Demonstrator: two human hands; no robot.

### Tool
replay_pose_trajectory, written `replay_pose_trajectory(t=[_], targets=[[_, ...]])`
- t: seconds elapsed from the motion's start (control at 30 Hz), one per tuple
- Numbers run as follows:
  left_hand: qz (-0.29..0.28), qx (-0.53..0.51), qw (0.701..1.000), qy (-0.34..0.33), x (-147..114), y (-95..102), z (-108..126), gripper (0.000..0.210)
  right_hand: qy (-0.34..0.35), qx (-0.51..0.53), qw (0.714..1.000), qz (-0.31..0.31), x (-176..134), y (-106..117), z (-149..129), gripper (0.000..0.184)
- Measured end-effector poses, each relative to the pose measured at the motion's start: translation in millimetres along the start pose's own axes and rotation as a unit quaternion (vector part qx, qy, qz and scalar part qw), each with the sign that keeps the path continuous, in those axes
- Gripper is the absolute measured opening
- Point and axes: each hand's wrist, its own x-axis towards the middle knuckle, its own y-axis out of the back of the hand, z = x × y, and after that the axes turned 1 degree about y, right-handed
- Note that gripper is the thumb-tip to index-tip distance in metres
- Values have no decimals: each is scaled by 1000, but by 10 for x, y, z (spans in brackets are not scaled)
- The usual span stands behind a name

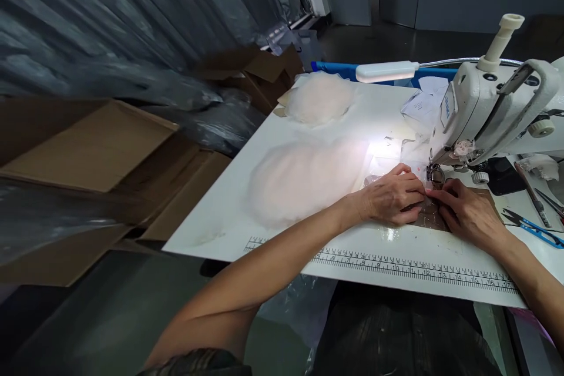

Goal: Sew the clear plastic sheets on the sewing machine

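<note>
A white sewing machine (467, 106) stands at the right of the table, its needle and presser foot just beyond my fingertips. My left hand (393, 195) lies left of the needle with its fingers curled and pinched at the edge of pale sheer fabric (412, 153). From the right, my right hand (469, 211) meets it, thumb and forefinger pinched close to the same spot in front of the presser foot. What the right fingertips hold is too small to make out. A fluffy pale pink tulle piece (304, 182) spreads left of my left hand.
A second tulle bundle (321, 97) lies at the table's back. Blue thread snips (535, 229) and a dark phone-like object (504, 176) lie right of my right hand. A ruler strip (396, 267) runs along the front edge. Cardboard boxes (88, 141) stand left.
</note>
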Motion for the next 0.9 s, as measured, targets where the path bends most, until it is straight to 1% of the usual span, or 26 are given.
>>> replay_pose_trajectory(t=[0.2, 0.37, 0.5, 0.67, 0.8, 0.9], targets=[[-10, 12, 1000, 1, 5, -30, -26, 29, -32, -30, 997, -59, 38, 48, -62, 38], [-2, 24, 1000, 17, 10, -61, -42, 30, -71, -49, 989, -122, 107, 113, -131, 43], [-7, 27, 999, 19, 14, -49, -58, 34, -99, -61, 981, -154, 167, 135, -161, 44], [-45, 15, 998, 39, 25, -3, -76, 35, -106, -78, 978, -164, 181, 119, -160, 43], [-71, 10, 996, 52, 31, 19, -83, 37, -99, -86, 980, -149, 156, 93, -149, 42], [-82, 15, 995, 60, 34, 25, -88, 40, -109, -91, 979, -148, 170, 100, -162, 40]])
